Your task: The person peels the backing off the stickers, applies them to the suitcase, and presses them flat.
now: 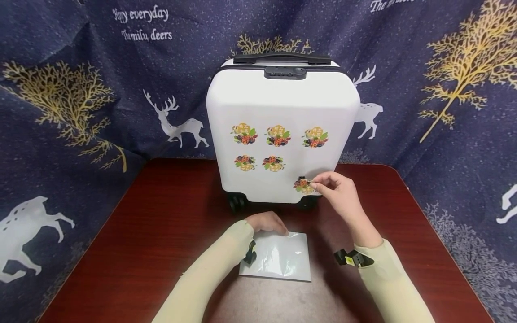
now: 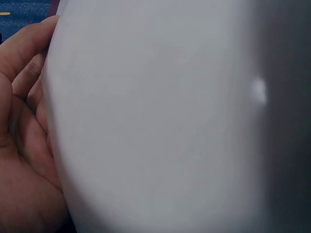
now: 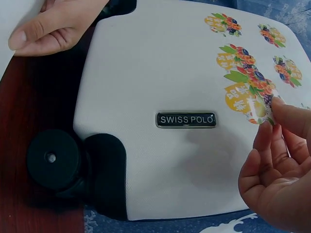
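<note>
A white suitcase point(image 1: 282, 98) stands upright on the table, with several fruit stickers point(image 1: 243, 133) in two rows on its front. My right hand point(image 1: 337, 190) pinches a fruit sticker point(image 3: 250, 99) by its edge, close to the suitcase's lower right front. In the right wrist view this sticker partly overlaps the others behind it; whether it touches the suitcase I cannot tell. My left hand point(image 1: 267, 222) holds a glossy white sheet point(image 1: 278, 258) at its upper edge, low in front of the suitcase. That sheet fills most of the left wrist view, blurred.
The suitcase has a black handle point(image 1: 282, 58), a combination lock point(image 1: 285, 72), a SWISS POLO badge point(image 3: 186, 119) and black wheels point(image 3: 53, 158). A dark red table point(image 1: 169, 224) lies under it. Behind hangs a blue cloth point(image 1: 186, 67) with deer and trees.
</note>
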Motion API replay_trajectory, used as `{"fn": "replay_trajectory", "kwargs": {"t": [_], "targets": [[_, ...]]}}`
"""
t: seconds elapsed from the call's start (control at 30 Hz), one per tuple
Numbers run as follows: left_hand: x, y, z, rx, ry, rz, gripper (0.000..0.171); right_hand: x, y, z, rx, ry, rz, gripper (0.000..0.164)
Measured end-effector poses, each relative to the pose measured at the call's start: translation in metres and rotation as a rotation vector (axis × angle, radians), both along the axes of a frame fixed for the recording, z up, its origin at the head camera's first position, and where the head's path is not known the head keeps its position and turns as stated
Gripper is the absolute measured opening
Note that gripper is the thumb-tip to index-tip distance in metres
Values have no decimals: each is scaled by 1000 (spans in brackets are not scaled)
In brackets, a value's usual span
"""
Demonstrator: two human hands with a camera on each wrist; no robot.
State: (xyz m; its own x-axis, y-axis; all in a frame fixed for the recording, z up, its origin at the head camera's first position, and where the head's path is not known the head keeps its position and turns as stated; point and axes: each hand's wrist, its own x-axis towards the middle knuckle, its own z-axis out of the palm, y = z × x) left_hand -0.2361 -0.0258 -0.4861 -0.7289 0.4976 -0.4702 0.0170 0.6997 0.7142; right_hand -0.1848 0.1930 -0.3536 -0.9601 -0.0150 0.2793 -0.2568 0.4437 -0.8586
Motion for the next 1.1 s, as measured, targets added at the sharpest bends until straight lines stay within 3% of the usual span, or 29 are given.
{"fn": "replay_trajectory", "kwargs": {"t": [0.4, 1.1], "targets": [[-3, 0, -5, -3, 11, -13, 24, -11, -3, 3, -87, 23, -70, 20], [0, 0, -1, 11, 20, -14, 26, -22, -8, 8, -166, 111, -189, 21]]}}
